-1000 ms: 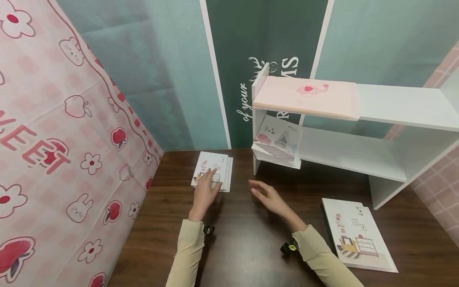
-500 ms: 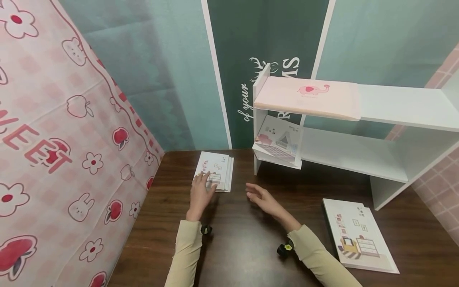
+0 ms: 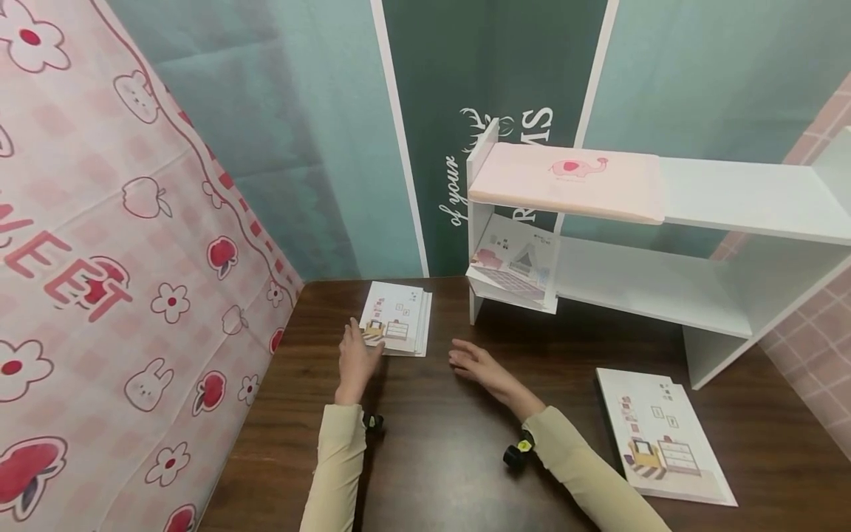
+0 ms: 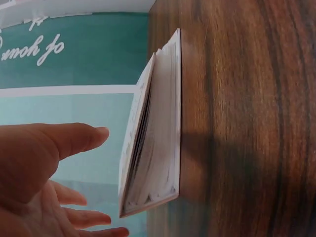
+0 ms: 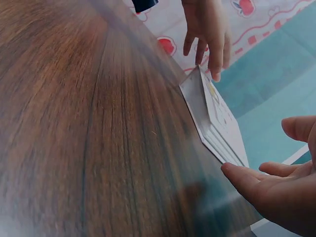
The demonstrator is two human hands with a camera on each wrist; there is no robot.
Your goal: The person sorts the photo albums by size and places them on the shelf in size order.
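Observation:
A white book (image 3: 411, 314) with a drawn room scene on its cover lies near the table's back edge. Its cover bulges up from the pages (image 4: 163, 123) in the left wrist view. My left hand (image 3: 357, 363) is at the book's near left corner, fingers extended and thumb apart, gripping nothing. To the right of the book, my right hand (image 3: 488, 375) hovers over the wood, fingers loosely bent around nothing. In the right wrist view, the right hand (image 5: 284, 192) has its fingertips close to the book's edge, while the left hand (image 5: 210, 37) reaches down at the far corner.
On the right stands a white shelf unit (image 3: 654, 284) with a pink elephant-print cloth (image 3: 565, 181) on top. A leaning illustrated book (image 3: 515, 258) occupies its lower left. Another white book (image 3: 665, 436) lies at the table's right. A pink patterned cloth (image 3: 159, 244) borders the left side.
My left hand has moved left and back toward me, off the book's cover to its corner. My right hand has shifted slightly left. The book has stayed in place.

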